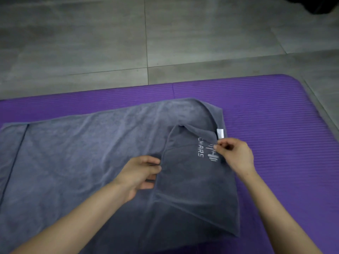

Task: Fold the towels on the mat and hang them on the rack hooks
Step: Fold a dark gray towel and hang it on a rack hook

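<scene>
Item 1, towel [82, 153]: grey-blue and large. It lies spread across the purple mat [275, 116], running off the left edge of the view. Its right end is turned back over the rest as a darker flap, creased diagonally toward you.

Item 2, your left hand [139, 176]: it grips the left edge of that folded flap, thumb on top and fingers curled in under the cloth. The forearm crosses the flat part of the towel.

Item 3, your right hand [236, 154]: thumb and fingertips are drawn together in a pinch on the flap's far right edge, just below the label. The other fingers are loosely bent.

Item 4, label [220, 133]: a small white tab sewn at the towel's hem, standing just beyond your right fingertips.

Item 5, lettering [200, 147]: pale embroidery reading "CHARS" beside a row of short bars. It sits on the flap between your two hands, nearer the right one.

Item 6, floor [91, 43]: grey tiles with thin joints, beyond and to the right of the mat.

Item 7, dark shape [315, 4]: in the top right corner, too cut off to identify.
</scene>
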